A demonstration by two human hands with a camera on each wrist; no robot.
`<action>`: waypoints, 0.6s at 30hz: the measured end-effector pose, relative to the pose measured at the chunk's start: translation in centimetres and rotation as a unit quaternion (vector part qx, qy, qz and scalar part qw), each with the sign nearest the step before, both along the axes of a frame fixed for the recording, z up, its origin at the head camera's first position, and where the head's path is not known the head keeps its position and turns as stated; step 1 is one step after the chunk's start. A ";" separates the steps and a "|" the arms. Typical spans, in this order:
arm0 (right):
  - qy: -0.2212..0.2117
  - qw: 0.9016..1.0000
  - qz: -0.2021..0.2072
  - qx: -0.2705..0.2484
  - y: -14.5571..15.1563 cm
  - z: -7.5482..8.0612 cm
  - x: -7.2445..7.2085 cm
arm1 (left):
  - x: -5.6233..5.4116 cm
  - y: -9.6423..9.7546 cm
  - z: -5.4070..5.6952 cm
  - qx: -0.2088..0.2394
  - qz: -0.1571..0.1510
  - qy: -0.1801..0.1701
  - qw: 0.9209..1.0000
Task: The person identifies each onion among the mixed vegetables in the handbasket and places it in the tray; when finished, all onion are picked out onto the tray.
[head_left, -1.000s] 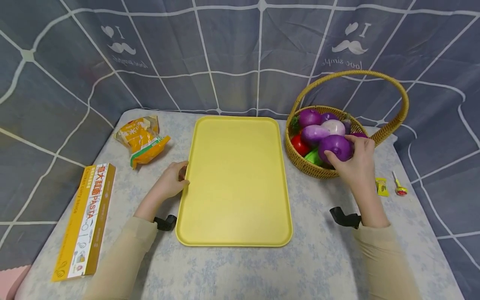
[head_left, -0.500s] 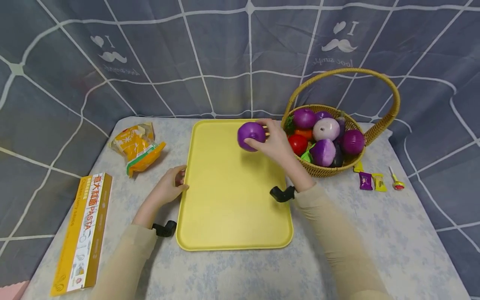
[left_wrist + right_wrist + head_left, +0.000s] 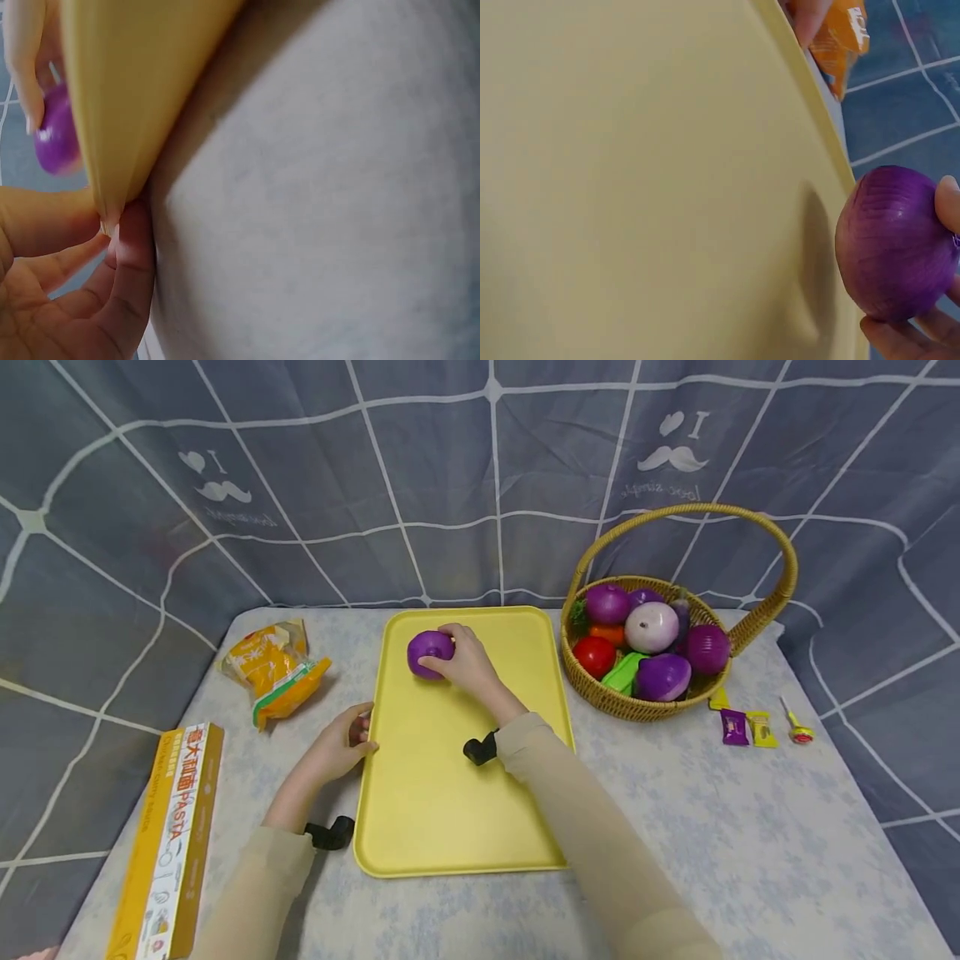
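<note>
My right hand (image 3: 471, 667) holds a purple onion (image 3: 429, 653) between thumb and fingers over the far left part of the yellow tray (image 3: 465, 793). In the right wrist view the onion (image 3: 891, 244) casts a shadow on the tray, with a gap between the two. At the tray's left edge, my left hand (image 3: 339, 745) pinches the rim. The left wrist view shows the thumb (image 3: 56, 221) on one side of that rim and fingers on the other.
A wicker basket (image 3: 615, 697) with a tall handle holds several vegetables at the right. Wrapped candies (image 3: 735, 727) and a lollipop (image 3: 800, 732) lie beside it. An orange bag (image 3: 273, 668) and a pasta box (image 3: 168, 835) lie left of the tray. A grey curtain (image 3: 450, 468) hangs behind.
My right hand has taken the purple onion out of the basket and carried it left over the tray. The left hand has stayed at the tray's left edge.
</note>
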State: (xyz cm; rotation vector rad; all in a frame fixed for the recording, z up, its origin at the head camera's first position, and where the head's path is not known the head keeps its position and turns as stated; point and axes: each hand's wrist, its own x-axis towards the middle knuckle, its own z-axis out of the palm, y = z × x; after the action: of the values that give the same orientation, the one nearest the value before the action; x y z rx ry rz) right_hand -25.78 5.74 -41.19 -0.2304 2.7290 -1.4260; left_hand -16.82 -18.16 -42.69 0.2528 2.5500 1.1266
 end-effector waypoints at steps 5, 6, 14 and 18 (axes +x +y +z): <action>-0.011 1.000 -0.011 0.014 -1.4 -0.7 -0.5 | 0.1 0.4 0.1 -0.021 0.001 -0.010 1.000; -0.013 1.000 -0.016 0.020 -1.5 -0.8 -0.6 | 0.1 0.4 0.1 -0.023 0.001 -0.011 1.000; -0.041 0.998 -0.010 0.049 -1.9 -1.0 -0.5 | 0.2 0.4 -0.1 -0.029 0.005 -0.024 0.999; -0.037 0.998 0.009 0.055 -1.4 -0.4 -0.2 | 0.0 0.0 0.0 -0.030 0.007 -0.022 0.999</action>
State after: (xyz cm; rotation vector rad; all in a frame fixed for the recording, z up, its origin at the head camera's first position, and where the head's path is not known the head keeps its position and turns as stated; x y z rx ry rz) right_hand -25.96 4.30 -41.60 -0.1923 2.7264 -1.2488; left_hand -16.80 -18.13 -42.70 0.1939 2.5448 1.0468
